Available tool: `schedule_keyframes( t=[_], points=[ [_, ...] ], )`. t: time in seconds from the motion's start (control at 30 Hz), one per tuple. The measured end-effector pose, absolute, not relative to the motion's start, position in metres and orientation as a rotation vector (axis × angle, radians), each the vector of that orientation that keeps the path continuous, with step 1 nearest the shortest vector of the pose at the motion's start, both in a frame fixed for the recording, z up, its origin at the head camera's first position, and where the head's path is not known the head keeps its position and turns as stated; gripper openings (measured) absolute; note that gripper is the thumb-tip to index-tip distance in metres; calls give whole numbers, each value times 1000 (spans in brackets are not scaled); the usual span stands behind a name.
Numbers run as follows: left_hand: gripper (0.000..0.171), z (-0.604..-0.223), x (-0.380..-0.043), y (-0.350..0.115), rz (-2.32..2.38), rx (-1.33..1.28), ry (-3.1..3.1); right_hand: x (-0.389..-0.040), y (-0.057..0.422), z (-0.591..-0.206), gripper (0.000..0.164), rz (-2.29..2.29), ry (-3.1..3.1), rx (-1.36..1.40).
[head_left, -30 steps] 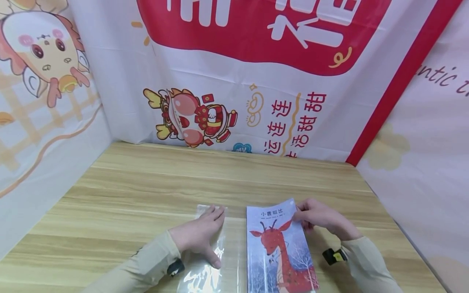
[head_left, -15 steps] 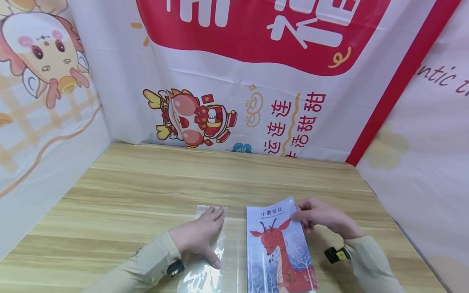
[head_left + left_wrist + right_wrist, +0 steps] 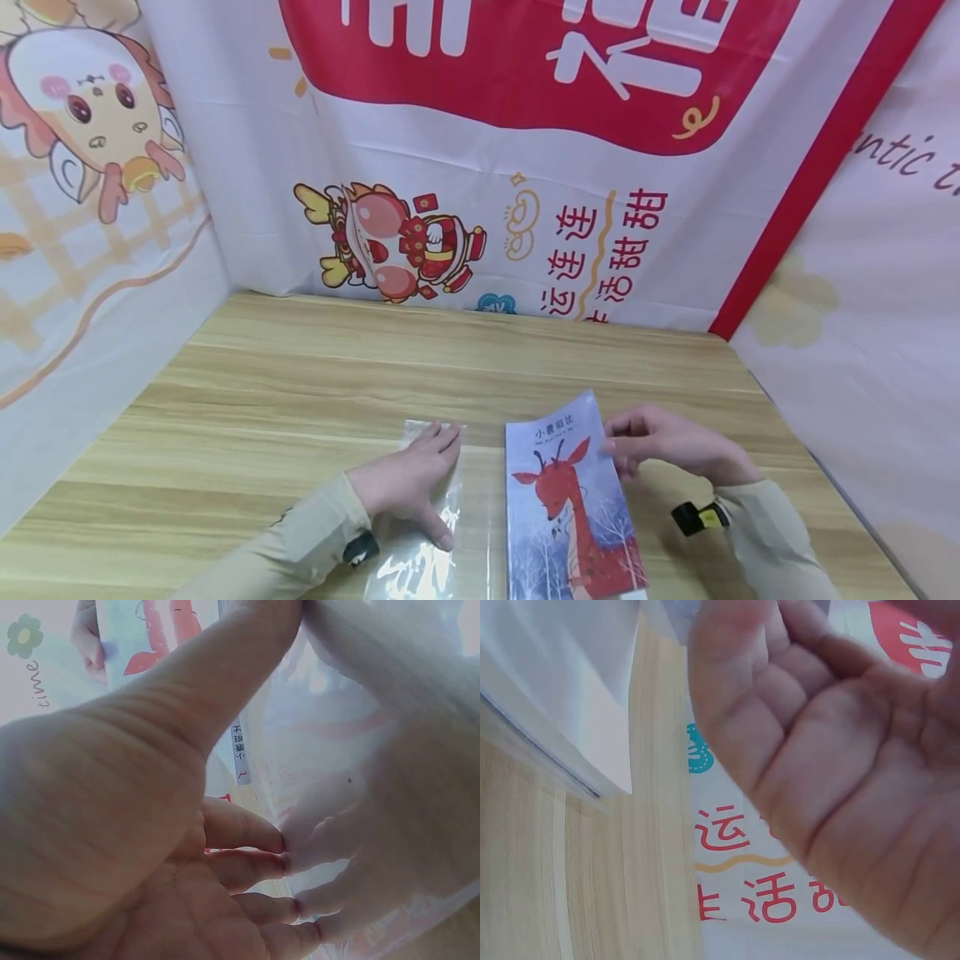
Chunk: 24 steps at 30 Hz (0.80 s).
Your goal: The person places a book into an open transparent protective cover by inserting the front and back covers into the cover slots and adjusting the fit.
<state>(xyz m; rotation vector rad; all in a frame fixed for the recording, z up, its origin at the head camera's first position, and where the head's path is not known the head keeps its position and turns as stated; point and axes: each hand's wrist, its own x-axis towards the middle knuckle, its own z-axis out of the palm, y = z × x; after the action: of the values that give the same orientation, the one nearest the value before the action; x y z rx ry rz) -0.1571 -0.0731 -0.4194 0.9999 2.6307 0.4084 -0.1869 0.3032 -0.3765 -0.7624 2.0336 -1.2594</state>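
Well, everything here sits around the book, which lies on the wood-grain table with a red deer on its bluish cover and its upper right corner curling up. At the book's right edge, a little below that raised corner, the right hand pinches the cover side between thumb and curled fingers; from where I stand I can't tell how many leaves are caught in that pinch. Just left of the book there's a clear plastic sheet, shiny with reflected light, and whether it touches the spine I can't make out. Resting on the sheet, left of the book, is the left hand, its fingers straight and close together, the thumb spread away from them toward the book's side. Both forearms, in beige sleeves, come in from either side of the book, each with a dark device at the wrist. Beyond the book hangs a white and red printed cloth.
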Motion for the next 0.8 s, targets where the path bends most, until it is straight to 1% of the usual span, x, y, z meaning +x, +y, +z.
schedule_keyframes(
  t=[0.17, 0.3, 0.4, 0.63, 0.8],
  points=[
    [128, -420, -156, -73, 421, 995, 2630, -185, 303, -374, 26, -1218, 1982, -893],
    [128, -420, -156, -74, 424, 995, 2629, -185, 303, -375, 28, -1234, 1917, -973],
    [127, -420, -157, -74, 419, 1002, 2629, -185, 302, -376, 29, -1244, 1902, -987],
    [126, -421, -157, -74, 406, 1013, 2630, -183, 293, -376, 31, -1246, 1935, -861],
    [126, -420, -157, -74, 410, 1014, 2631, -179, 285, -372, 37, -1272, 1987, -660]
  ],
)
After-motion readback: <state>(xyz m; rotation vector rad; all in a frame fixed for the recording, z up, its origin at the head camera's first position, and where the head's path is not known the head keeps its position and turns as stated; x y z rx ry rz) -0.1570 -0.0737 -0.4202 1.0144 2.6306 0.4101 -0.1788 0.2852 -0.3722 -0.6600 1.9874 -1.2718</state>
